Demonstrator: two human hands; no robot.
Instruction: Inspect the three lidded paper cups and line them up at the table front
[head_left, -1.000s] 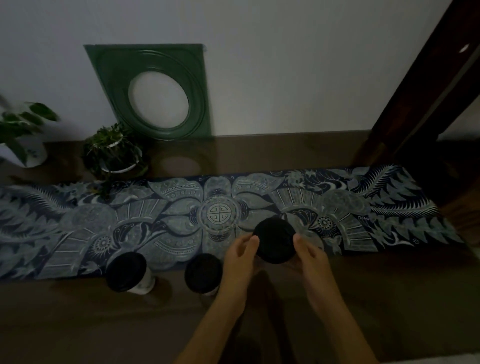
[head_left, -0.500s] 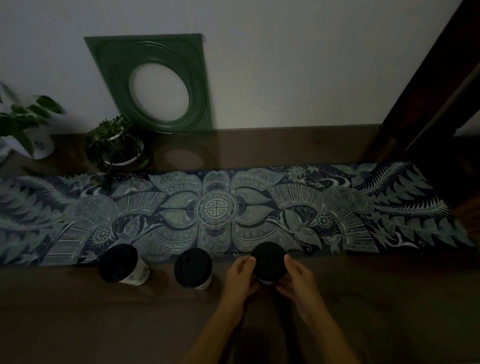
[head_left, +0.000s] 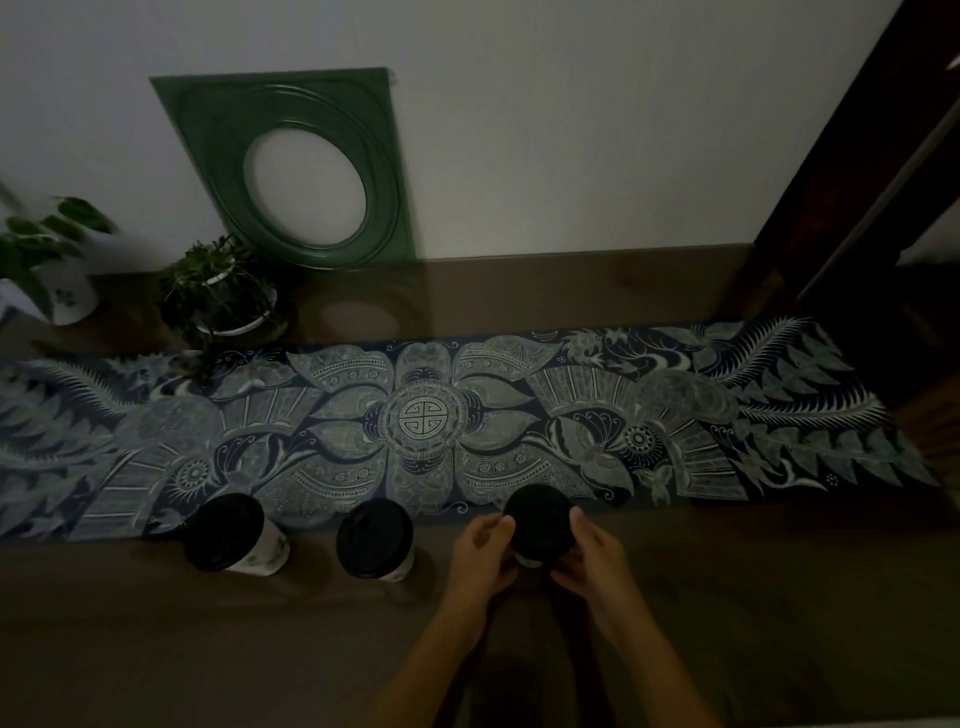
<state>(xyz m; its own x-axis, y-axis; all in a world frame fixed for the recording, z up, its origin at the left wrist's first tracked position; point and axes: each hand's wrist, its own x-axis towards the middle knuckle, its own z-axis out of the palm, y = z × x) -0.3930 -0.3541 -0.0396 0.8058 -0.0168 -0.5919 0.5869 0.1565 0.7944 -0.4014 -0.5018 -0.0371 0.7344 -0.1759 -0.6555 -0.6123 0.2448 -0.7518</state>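
Holding: I see both hands cupped around the right-hand white paper cup with a black plastic lid (head_left: 540, 525); left hand (head_left: 480, 556) and right hand (head_left: 592, 558) curl onto its side wall below the lid.
Position: this cup sits at the table's front, at the near edge of the blue-and-white patterned runner (head_left: 426, 421).
Row: middle black-lidded paper cup (head_left: 375, 539) and left black-lidded paper cup (head_left: 232, 532) stand well apart, in one line.
Handling (my judgement): light, thin-walled, crushable; lid may pop off. I would hold the wall, gently, not the lid.
Axis: long axis near vertical, lid up; all three look upright.
Contact with dark wooden table (head_left: 208, 649): base hidden, cannot tell.
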